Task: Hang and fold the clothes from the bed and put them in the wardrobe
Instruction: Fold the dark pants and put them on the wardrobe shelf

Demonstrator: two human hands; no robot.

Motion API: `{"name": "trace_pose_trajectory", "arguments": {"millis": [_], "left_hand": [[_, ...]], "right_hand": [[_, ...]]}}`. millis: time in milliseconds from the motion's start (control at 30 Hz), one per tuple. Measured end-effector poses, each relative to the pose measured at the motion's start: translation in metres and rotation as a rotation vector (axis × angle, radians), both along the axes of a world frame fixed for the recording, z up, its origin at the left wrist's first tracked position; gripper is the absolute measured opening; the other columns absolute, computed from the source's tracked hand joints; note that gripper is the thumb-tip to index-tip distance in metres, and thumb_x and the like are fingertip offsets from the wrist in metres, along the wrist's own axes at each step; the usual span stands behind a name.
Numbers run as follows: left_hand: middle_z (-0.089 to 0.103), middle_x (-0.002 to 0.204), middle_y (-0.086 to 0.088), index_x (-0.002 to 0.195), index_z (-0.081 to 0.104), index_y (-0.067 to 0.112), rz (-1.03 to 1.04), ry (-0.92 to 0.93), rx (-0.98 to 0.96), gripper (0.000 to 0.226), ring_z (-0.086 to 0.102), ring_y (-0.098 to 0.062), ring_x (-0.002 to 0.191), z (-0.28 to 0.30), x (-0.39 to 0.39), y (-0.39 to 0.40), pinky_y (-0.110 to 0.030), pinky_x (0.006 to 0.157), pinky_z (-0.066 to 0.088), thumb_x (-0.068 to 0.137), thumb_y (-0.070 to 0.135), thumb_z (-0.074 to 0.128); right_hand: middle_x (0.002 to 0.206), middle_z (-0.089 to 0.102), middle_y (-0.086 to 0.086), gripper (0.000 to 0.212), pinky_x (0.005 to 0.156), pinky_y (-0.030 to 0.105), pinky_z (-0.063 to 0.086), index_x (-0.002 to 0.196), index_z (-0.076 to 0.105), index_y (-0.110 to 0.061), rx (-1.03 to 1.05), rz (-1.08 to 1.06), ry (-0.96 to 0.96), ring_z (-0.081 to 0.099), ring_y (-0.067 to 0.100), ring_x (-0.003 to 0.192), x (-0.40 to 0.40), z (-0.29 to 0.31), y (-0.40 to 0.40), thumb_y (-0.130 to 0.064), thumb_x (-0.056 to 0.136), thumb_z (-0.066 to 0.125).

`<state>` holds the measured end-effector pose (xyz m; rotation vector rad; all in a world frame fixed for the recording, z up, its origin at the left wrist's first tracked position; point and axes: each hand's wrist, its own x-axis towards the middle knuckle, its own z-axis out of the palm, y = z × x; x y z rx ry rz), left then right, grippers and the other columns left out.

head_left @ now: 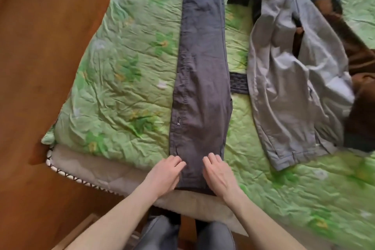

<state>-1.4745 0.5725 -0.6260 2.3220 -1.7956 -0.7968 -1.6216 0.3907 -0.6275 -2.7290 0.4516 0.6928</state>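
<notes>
While I stand at the foot of the bed (113, 79), the dark trousers (203, 71) lie folded lengthwise in a long strip on the green quilt, running straight away from me. Both hands rest flat on the near end of that strip: my left hand (165, 172) on its left edge, my right hand (218, 172) on its right edge, fingers loosely spread and gripping nothing. To the right, apart from the trousers, lies a grey jacket (294, 79) over a brown garment (361, 61).

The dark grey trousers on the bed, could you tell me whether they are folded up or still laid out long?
Laid out long: the dark grey trousers form one narrow strip running up the bed, with no crosswise fold.
</notes>
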Motion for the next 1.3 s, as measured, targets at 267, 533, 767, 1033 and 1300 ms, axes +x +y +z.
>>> {"name": "trace_pose_trajectory", "arguments": {"millis": [267, 533, 767, 1033, 1300], "left_hand": [[0.032, 0.169, -0.009, 0.160, 0.039, 0.009, 0.334, -0.126, -0.191, 0.063, 0.025, -0.024, 0.159, -0.061, 0.022, -0.069, -0.047, 0.126, 0.026, 0.102, 0.031, 0.047], [0.018, 0.174, -0.010, 0.165, 0.029, 0.014, 0.108, -0.195, -0.196, 0.073, 0.017, -0.026, 0.161, -0.117, 0.029, -0.048, -0.052, 0.127, 0.025, 0.101, 0.042, 0.053], [0.016, 0.174, -0.012, 0.166, 0.024, 0.014, -0.240, -0.150, -0.255, 0.075, 0.013, -0.029, 0.162, -0.127, 0.051, -0.027, -0.051, 0.130, 0.014, 0.102, 0.043, 0.050], [0.003, 0.176, -0.010, 0.168, 0.008, 0.015, -0.758, -0.065, -0.142, 0.115, -0.002, -0.026, 0.163, -0.120, 0.108, -0.023, -0.047, 0.131, -0.002, 0.079, 0.063, 0.062], [0.015, 0.174, -0.010, 0.167, 0.021, 0.019, -0.538, -0.124, -0.199, 0.093, 0.011, -0.027, 0.162, -0.122, 0.075, -0.011, -0.055, 0.130, 0.002, 0.084, 0.039, 0.056]], "right_hand": [[0.170, 0.024, 0.006, 0.061, 0.124, 0.045, 0.026, 0.161, 0.034, -0.018, -0.082, -0.014, -0.379, 0.020, 0.023, 0.158, 0.063, -0.068, -0.043, -0.034, 0.104, 0.051], [0.171, 0.020, 0.003, 0.063, 0.125, 0.046, 0.027, 0.162, 0.029, -0.021, -0.056, -0.048, -0.388, 0.017, 0.021, 0.159, 0.033, -0.114, -0.057, -0.048, 0.107, 0.043], [0.170, 0.024, 0.002, 0.059, 0.126, 0.046, 0.024, 0.161, 0.033, -0.021, -0.010, 0.197, -0.479, 0.020, 0.023, 0.158, 0.001, -0.117, -0.073, -0.029, 0.105, 0.047], [0.173, 0.013, 0.004, 0.095, 0.127, 0.046, 0.014, 0.165, 0.020, -0.017, 0.031, 0.714, -0.292, 0.012, 0.022, 0.160, -0.019, -0.114, -0.140, -0.033, 0.083, 0.066], [0.174, 0.010, 0.003, 0.105, 0.126, 0.045, 0.014, 0.165, 0.015, -0.019, 0.027, 0.705, -0.287, 0.011, 0.023, 0.160, -0.011, -0.115, -0.135, -0.046, 0.080, 0.069]]}}
